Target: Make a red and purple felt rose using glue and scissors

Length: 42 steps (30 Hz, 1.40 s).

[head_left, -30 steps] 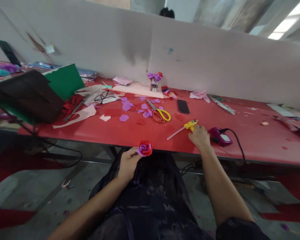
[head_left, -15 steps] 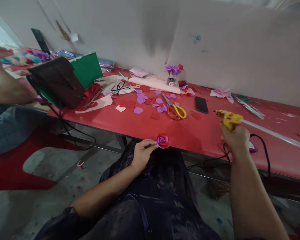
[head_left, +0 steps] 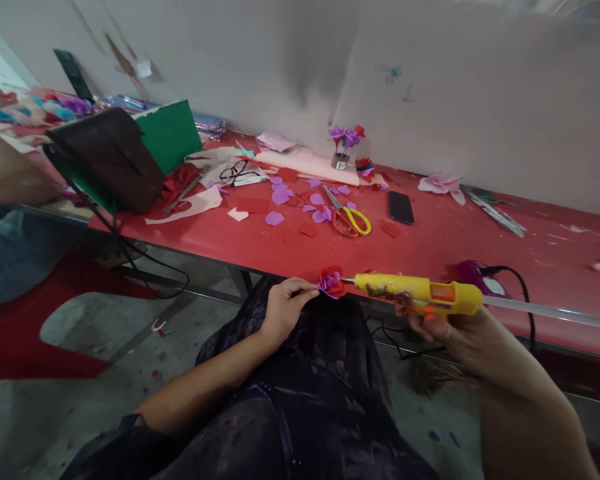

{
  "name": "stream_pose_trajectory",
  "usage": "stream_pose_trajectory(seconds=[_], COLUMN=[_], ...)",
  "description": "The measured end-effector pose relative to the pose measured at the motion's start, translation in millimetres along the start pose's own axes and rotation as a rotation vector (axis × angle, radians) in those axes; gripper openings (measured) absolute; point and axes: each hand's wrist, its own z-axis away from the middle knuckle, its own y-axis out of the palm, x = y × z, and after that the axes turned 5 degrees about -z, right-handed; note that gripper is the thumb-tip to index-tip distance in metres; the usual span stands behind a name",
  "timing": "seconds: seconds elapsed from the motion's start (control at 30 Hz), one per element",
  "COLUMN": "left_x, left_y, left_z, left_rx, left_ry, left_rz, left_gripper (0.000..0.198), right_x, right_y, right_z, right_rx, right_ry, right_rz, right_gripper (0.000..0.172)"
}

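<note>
My left hand pinches a small red and purple foam rose just in front of the red table's near edge. In my right hand is a yellow glue gun, held level, its nozzle touching the rose's right side. A clear glue stick pokes out of the gun's back toward the right. On the table behind the gun sits a purple device with a black cord.
Scissors with yellow and orange handles, purple and red foam petals, a black phone, glasses and a small cup of foam flowers lie on the table. A dark bag and green sheet stand at left. Another person's arm is far left.
My right hand lifted the glue gun off the table, swung it round and brought its nozzle to the rose. My left hand kept the rose by the table edge.
</note>
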Motion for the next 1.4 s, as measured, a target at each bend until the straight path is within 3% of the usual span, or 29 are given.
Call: stream_pose_trajectory(seconds=[0.13, 0.4, 1.0, 1.4], left_x=[2, 1, 2, 3], left_y=[0.8, 1.4, 1.8, 0.9], left_z=[0, 0, 1, 0], left_rx=[0.001, -0.001, -0.008, -0.006], left_ry=[-0.013, -0.003, -0.013, -0.011], left_rz=[0.027, 0.032, 0.056, 0.057], left_gripper=[0.003, 0.002, 0.003, 0.002], right_x=[-10, -11, -12, -11], right_y=[-2, 0, 0, -4], right_z=[2, -1, -1, -2], right_rx=[0.109, 0.122, 0.127, 0.133], right_ry=[0.027, 0.032, 0.079, 0.104], right_rz=[-0.029, 0.008, -0.008, 0.075], right_gripper=[0.033, 0.036, 0.024, 0.028])
